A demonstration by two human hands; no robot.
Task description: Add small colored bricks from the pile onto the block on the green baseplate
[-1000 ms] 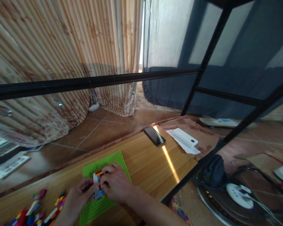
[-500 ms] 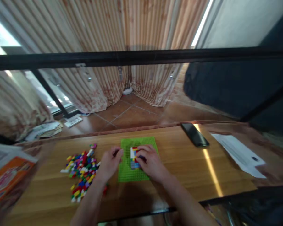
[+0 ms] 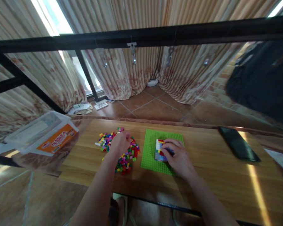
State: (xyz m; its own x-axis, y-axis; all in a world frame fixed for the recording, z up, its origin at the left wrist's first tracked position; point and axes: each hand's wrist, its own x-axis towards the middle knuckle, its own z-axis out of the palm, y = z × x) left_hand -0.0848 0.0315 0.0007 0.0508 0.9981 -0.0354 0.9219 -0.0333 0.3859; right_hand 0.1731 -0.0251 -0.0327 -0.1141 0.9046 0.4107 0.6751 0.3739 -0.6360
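Observation:
A bright green studded baseplate (image 3: 146,157) lies on the wooden table. On it stands a small block build of toy bricks (image 3: 158,150), with white, red, yellow and light blue-grey parts. My right hand (image 3: 180,157) rests at the build's right side, fingers curled, with a small dark blue piece (image 3: 170,151) between thumb and fingers. What exactly that piece is cannot be made out. My left hand (image 3: 120,142) is over the loose pile of coloured bricks (image 3: 133,150), its fingers bent and closed; anything in its fingertips is hidden.
A clear plastic box with an orange label (image 3: 58,139) stands at the table's left. To the right lie a black phone (image 3: 238,144) and a white paper (image 3: 281,161). Beyond the table runs a black metal bar (image 3: 151,38) in front of striped curtains (image 3: 141,72).
My left hand has moved left from the baseplate's edge to the brick pile. My right hand stays at the build. The camera view has shifted left and downward.

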